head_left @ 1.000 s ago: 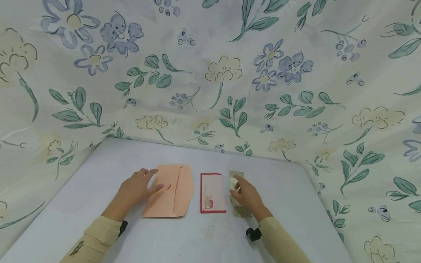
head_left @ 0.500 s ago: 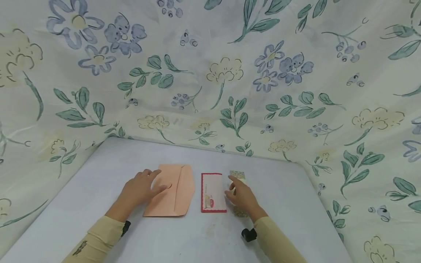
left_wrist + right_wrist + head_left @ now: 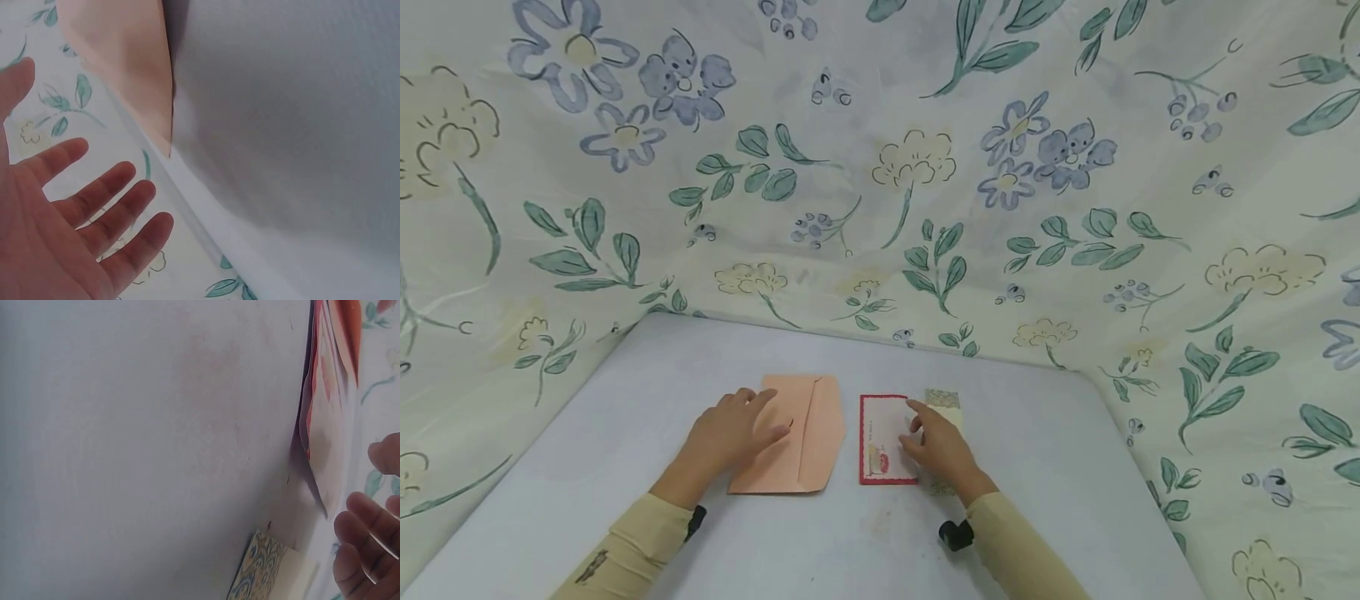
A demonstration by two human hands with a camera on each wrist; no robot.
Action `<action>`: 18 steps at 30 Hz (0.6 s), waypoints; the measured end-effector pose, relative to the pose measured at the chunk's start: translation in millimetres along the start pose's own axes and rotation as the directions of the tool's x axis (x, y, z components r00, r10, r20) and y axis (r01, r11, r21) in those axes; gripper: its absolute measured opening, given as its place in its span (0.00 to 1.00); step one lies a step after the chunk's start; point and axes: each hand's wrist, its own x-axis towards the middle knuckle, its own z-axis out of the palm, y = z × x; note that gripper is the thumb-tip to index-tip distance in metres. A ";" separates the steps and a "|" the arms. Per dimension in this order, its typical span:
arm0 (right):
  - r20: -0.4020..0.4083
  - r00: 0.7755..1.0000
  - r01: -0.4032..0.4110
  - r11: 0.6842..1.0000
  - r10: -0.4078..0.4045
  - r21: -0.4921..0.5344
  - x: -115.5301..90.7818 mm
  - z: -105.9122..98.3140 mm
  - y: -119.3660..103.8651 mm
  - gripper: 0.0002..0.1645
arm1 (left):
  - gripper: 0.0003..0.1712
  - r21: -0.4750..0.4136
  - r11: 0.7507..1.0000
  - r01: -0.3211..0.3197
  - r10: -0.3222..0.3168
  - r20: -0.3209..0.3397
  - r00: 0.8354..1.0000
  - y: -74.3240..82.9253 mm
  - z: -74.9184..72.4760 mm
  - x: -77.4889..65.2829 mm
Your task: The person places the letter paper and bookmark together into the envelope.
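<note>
A peach paper envelope (image 3: 816,450) with an angled flap on its right side lies on the white table. My left hand (image 3: 721,437) hovers over its left part, and in the left wrist view the fingers (image 3: 119,209) are spread with nothing in them. To the right lies a folded white card (image 3: 880,425) with a red scalloped border and a small printed picture. Over the card's right edge is my right hand (image 3: 942,448), its fingers loosely bent and holding nothing. That hand partly hides a patterned paper piece (image 3: 942,398) with a cream middle band, also visible as a patterned end (image 3: 259,569).
The white table (image 3: 820,550) ends at the back against a flowered cloth (image 3: 842,167) that also hangs at both sides. Black wrist cameras sit under each cuff, the right camera (image 3: 956,535) just above the table.
My right hand has moved left, from over the patterned paper piece to the card's right edge. The left hand has shifted slightly right over the envelope. The papers lie where they were.
</note>
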 end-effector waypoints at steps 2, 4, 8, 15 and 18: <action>-0.002 1.000 0.006 1.000 -0.006 0.010 0.4 1.6 -1.7 0.41 | 0.41 0.002 1.000 0.003 -0.003 0.007 1.000 1.9 0.0 -0.5; -0.002 1.000 0.010 1.000 -0.010 0.018 0.7 2.7 -3.8 0.41 | 0.42 0.006 1.000 0.008 -0.008 0.014 1.000 4.0 -0.1 -0.7; -0.002 1.000 0.016 1.000 -0.016 0.009 1.1 3.7 -7.4 0.41 | 0.42 0.004 1.000 0.018 -0.018 0.021 1.000 6.6 2.1 0.4; 0.001 1.000 0.020 1.000 -0.020 0.004 2.4 5.0 -10.1 0.41 | 0.40 0.006 1.000 0.017 -0.017 0.016 1.000 9.6 7.3 2.0; 0.005 1.000 0.029 1.000 -0.029 0.003 3.2 6.7 -10.9 0.41 | 0.40 0.008 1.000 0.015 -0.015 0.012 1.000 11.3 8.7 2.0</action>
